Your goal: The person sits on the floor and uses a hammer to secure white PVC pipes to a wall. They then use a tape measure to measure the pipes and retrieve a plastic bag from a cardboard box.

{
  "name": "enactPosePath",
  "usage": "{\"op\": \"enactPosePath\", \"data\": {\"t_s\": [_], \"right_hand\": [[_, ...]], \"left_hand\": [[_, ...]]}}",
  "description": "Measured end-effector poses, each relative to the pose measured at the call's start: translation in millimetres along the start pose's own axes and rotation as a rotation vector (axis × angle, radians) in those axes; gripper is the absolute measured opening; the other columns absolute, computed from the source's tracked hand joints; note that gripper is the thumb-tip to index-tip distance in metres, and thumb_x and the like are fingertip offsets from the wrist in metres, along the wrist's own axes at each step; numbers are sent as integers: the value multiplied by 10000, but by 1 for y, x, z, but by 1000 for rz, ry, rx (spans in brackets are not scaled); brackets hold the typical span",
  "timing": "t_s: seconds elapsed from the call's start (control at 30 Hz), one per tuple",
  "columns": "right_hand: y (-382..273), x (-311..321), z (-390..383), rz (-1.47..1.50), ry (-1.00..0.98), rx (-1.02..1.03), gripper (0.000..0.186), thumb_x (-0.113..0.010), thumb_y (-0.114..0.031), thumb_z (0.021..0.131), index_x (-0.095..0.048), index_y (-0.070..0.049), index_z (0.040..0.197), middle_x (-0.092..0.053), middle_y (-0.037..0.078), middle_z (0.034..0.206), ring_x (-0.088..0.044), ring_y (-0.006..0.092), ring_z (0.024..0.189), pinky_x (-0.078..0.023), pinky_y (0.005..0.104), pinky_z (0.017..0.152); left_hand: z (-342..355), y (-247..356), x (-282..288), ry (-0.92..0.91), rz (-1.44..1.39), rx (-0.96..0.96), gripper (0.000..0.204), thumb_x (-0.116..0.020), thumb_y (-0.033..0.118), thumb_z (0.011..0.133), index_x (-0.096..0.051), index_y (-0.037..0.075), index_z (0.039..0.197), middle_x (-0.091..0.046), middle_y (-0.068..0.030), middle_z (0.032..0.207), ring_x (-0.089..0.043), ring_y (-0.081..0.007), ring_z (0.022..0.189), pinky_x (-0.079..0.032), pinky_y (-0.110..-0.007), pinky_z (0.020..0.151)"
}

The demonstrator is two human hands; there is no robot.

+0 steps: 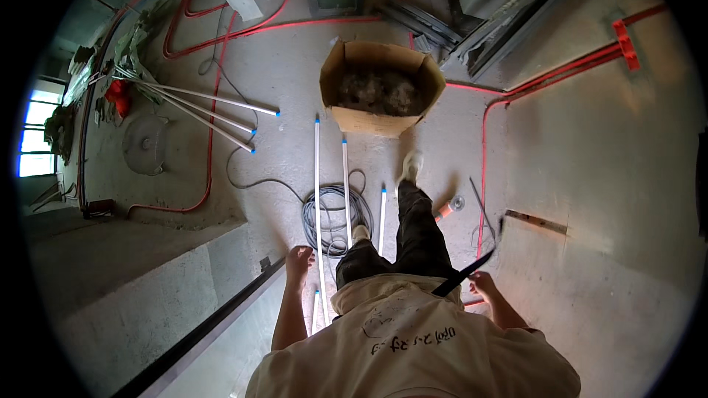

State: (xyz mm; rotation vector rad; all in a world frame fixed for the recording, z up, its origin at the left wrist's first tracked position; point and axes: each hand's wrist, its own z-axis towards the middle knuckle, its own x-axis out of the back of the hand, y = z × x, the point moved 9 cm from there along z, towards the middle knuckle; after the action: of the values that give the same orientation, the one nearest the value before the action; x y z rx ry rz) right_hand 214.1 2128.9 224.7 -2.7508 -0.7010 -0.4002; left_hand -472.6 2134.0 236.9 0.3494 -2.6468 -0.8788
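My left hand hangs at my left side, fingers loosely bent and apart, nothing visible in it. It is nearest to a long white pipe with a blue end. At my right side, my right hand hangs with loosely bent fingers, and I see nothing held there. A black strap crosses the view close beside that hand; whether they touch is unclear. Between and around my feet lie a second white pipe, a shorter white pipe and a coil of grey cable.
Ahead stands an open cardboard box with dark rubble-like contents. More white pipes lie at the left, near a grey plastic basin lid. Red conduit runs along floor and walls. An orange tool lies right of my leg; metal frames lean far right.
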Motion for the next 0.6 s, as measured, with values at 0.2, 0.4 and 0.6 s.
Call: {"op": "enactPosePath", "data": {"t_s": [0.2, 0.4, 0.6], "right_hand": [[-257, 75, 157, -174, 35, 336, 291, -654, -288, 979, -645, -55, 804, -633, 63, 672, -607, 167, 566, -479, 365, 532], [-545, 101, 248, -578, 270, 637, 261, -611, -255, 984, -672, -11, 1052, -715, 181, 877, -707, 326, 842, -547, 429, 788], [-722, -14, 299, -598, -123, 702, 327, -598, -305, 984, -674, -32, 1147, -718, 227, 1053, -700, 393, 1009, -537, 462, 842]], "left_hand": [[82, 130, -61, 108, 27, -46, 211, -691, 193, 979, -700, -11, 1034, -734, -86, 918, -689, -147, 791, -523, -288, 713], [163, 238, -156, 128, 283, -171, 219, -704, 156, 960, -692, -16, 1096, -709, -146, 1007, -711, -262, 875, -554, -369, 793], [272, 326, -227, 58, 240, -329, 196, -702, 119, 947, -674, -7, 1096, -686, -160, 1024, -696, -311, 899, -541, -394, 799]]}}
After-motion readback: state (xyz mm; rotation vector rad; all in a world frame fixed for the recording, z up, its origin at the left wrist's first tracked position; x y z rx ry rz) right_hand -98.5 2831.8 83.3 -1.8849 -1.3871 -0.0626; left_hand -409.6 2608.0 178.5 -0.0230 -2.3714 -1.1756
